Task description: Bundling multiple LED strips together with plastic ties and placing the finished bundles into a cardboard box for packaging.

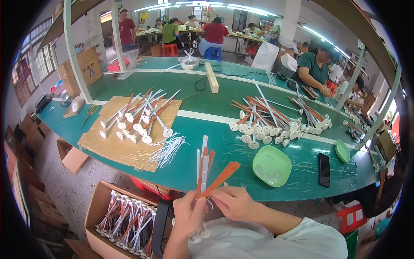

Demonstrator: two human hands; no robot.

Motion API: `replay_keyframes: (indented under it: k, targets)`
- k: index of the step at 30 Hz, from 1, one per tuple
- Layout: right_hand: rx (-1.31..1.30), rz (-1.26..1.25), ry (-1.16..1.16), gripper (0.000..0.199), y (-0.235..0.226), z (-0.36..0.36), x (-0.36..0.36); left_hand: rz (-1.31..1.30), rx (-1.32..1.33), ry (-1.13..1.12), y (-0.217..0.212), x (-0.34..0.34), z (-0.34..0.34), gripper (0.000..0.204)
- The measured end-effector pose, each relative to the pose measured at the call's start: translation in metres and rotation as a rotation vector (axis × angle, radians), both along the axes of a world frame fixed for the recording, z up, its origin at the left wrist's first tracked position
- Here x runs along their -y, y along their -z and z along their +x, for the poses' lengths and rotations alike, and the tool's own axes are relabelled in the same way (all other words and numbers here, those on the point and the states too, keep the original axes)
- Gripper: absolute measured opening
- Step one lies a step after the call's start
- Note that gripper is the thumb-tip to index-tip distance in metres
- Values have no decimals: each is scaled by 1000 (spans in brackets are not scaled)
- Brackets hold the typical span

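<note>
Left fingers tight around strip bundle

On the tabletop, we find strip assemblies atop a cardboard sheet at left; near right, a dish lies left of a phone.

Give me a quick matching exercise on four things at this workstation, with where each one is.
1. strip bundle
2. loose white ties
3. black phone
4. open cardboard box

A. fanned over the edge of the flat cardboard
B. below the tabletop, at lower left
C. in the left hand, with the right hand up against it
D. between the two green dishes

Pairs: 1-C, 2-A, 3-D, 4-B
</note>
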State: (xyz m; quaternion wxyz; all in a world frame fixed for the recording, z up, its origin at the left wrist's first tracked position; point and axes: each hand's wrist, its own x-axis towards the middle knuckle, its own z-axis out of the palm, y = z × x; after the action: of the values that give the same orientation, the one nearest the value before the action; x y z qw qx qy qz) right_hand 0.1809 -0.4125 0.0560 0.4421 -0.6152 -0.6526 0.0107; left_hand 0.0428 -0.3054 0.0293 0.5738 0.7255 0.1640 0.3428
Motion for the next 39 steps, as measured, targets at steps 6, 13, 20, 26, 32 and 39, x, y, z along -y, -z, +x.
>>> replay_keyframes:
  k: [6, 13, 20, 26, 32, 39]
  targets:
    - [441, -27, -28, 21, -16, 6, 0, -101, -22, 7, 6, -2, 4, 22]
    - [214, -26, -226, 8, -2, 16, -11, -75, -1, 67, 13, -7, 0, 22]
    - [-981, -559, -260, 16, -3, 1, 2, 232, 84, 28, -8, -3, -9, 21]
    - [145, 200, 28, 14, -23, 5, -3, 17, 55, 95, 2, -2, -7, 20]
    - [326, 132, -198, 20, -33, 15, 3, -78, 58, 168, -1, 2, -5, 23]
    - [363, -99, -164, 10, -24, 8, 15, -134, 72, 191, 1, 4, -5, 23]
